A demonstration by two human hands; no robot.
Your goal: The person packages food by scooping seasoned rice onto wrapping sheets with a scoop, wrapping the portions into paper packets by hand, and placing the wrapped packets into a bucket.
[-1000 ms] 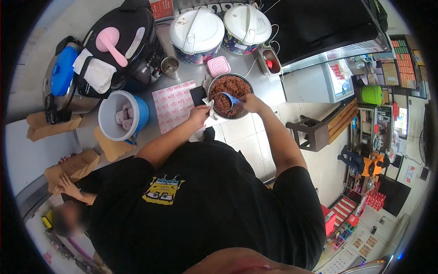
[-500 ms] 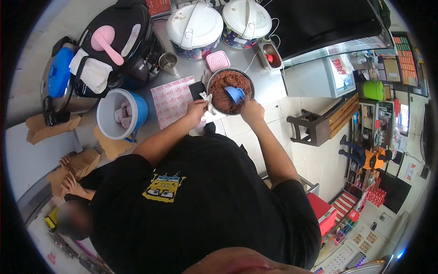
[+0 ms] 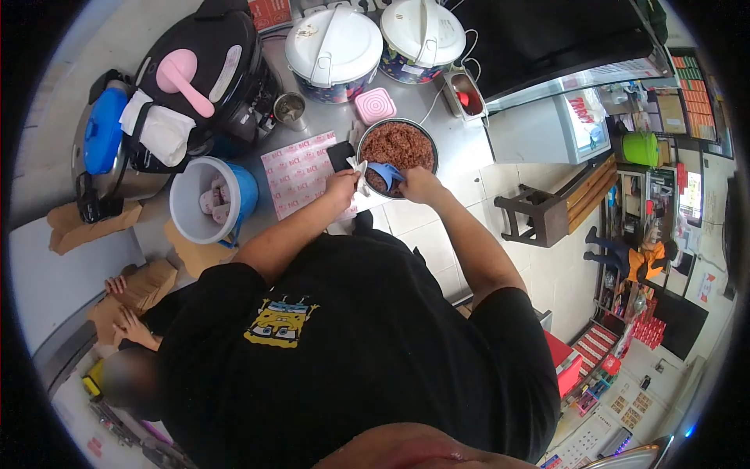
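Note:
A round metal pot of reddish-brown rice [image 3: 397, 145] sits at the counter's front edge. My right hand [image 3: 422, 184] is closed round the handle of a blue scoop [image 3: 384, 173], which lies tilted in the near part of the rice. At the pot's left rim my left hand [image 3: 342, 187] pinches a white cloth [image 3: 358, 173]. A black phone-like object [image 3: 341, 155] lies just beyond that hand, on the edge of a pink-and-white printed sheet [image 3: 301, 173].
Two white-lidded pots [image 3: 334, 45] and a pink square box [image 3: 376, 105] stand behind. On the left are a blue bucket [image 3: 209, 200], a black cooker [image 3: 205, 70] and a metal cup [image 3: 291, 109]. At lower left, a co-worker's hands [image 3: 134, 328] touch a cardboard box [image 3: 147, 288].
The scoop has moved from the rice's middle to the near left part of the pot, and my right hand has shifted left with it. My left hand stays at the rim.

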